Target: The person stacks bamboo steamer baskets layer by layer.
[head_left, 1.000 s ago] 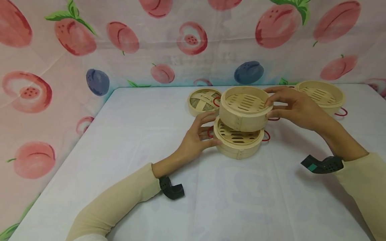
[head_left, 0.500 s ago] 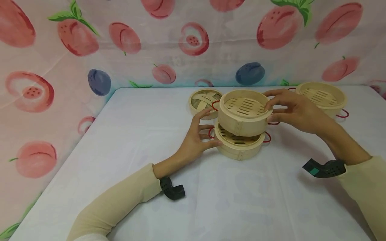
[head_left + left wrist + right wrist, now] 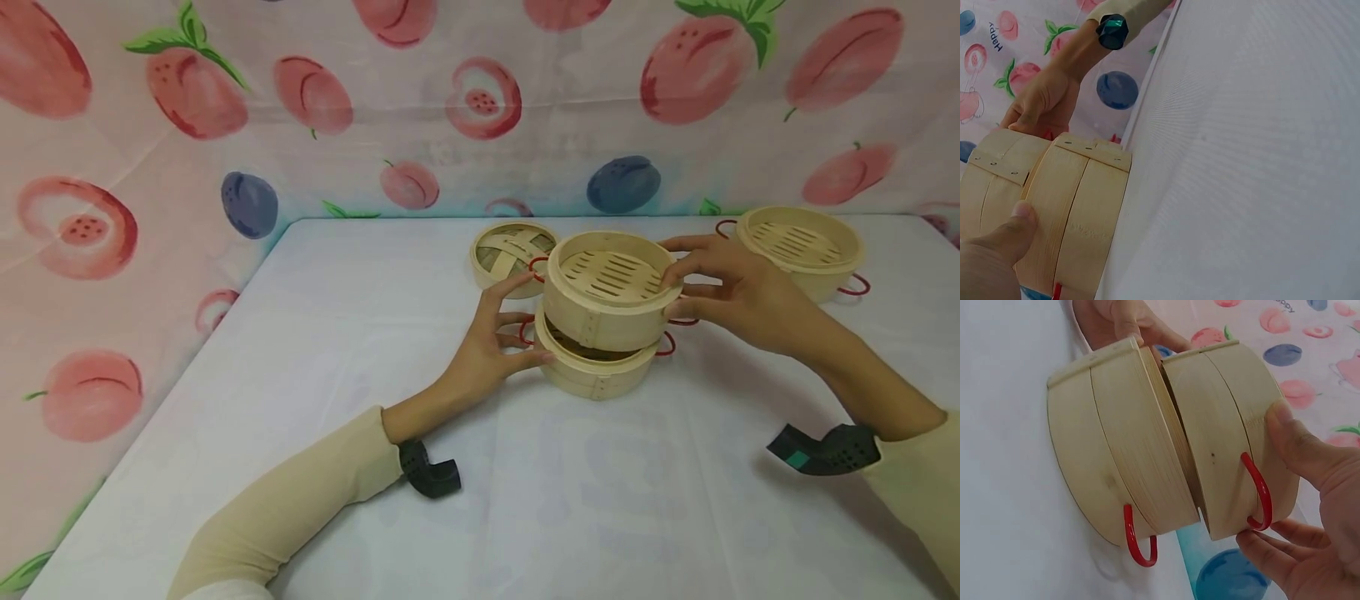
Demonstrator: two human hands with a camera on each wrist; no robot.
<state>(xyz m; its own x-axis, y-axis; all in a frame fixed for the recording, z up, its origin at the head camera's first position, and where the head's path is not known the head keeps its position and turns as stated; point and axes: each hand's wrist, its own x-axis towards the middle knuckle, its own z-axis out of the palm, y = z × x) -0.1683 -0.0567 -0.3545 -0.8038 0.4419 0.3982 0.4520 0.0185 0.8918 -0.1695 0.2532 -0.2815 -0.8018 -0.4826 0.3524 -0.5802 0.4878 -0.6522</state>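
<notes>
My right hand (image 3: pixel 738 292) pinches the right wall of a round bamboo steamer basket (image 3: pixel 573 317), its thumb near a red handle (image 3: pixel 1263 494) in the right wrist view. That basket, with a slatted floor, sits slightly tilted over a second bamboo steamer basket (image 3: pixel 596 382) on the table. A narrow wedge of gap shows between the two rims in the right wrist view. My left hand (image 3: pixel 480 346) holds the lower basket at its left side, thumb on the near wall; in the left wrist view that thumb (image 3: pixel 1019 228) lies by the seam between both baskets.
Behind the stack lies a woven bamboo lid (image 3: pixel 510 254), partly hidden by the upper basket. A third steamer basket (image 3: pixel 813 282) with red handles stands at the back right, behind my right hand. The white-covered table (image 3: pixel 525 517) ends at a fruit-print cloth backdrop (image 3: pixel 555 108).
My right hand has brought the upper basket down and a little nearer, covering more of the lower basket's slats. My left hand stays on the lower basket.
</notes>
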